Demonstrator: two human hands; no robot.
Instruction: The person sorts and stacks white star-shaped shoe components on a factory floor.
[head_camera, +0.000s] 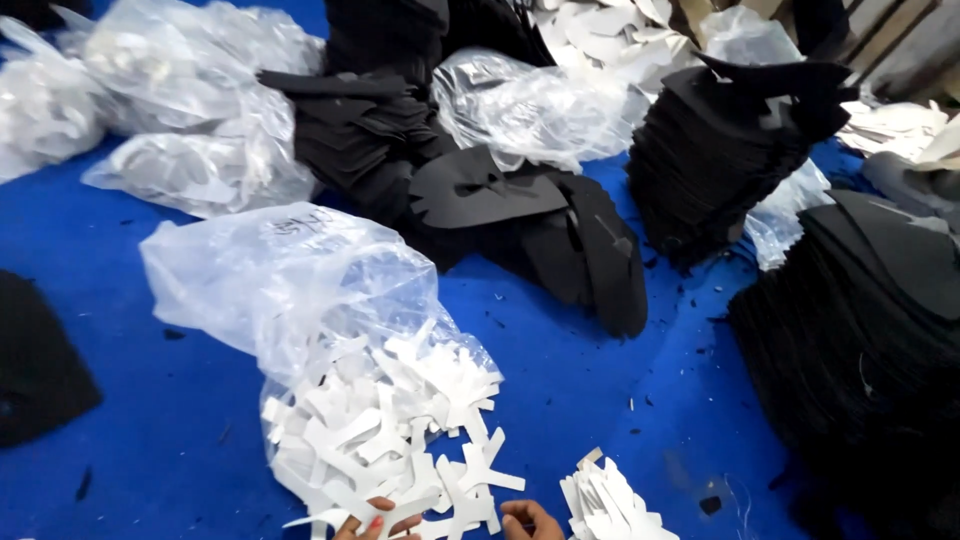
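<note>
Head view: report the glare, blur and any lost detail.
Head view: soft motion blur throughout; glare whitens the clear plastic bag of white cut-out pieces; the stacked black cut sheets merge into shadow; both hands, left hand and right hand, are cropped by the bottom edge.

Stacks of black cut pieces (715, 160) at the back and right (860, 330), clear plastic bags (190, 110) bunched at the upper left, all resting on a blue surface (150, 420).

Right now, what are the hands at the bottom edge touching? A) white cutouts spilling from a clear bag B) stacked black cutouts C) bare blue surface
A: both the left hand and right hand rest on white cutouts spilling from the clear plastic bag.
</note>
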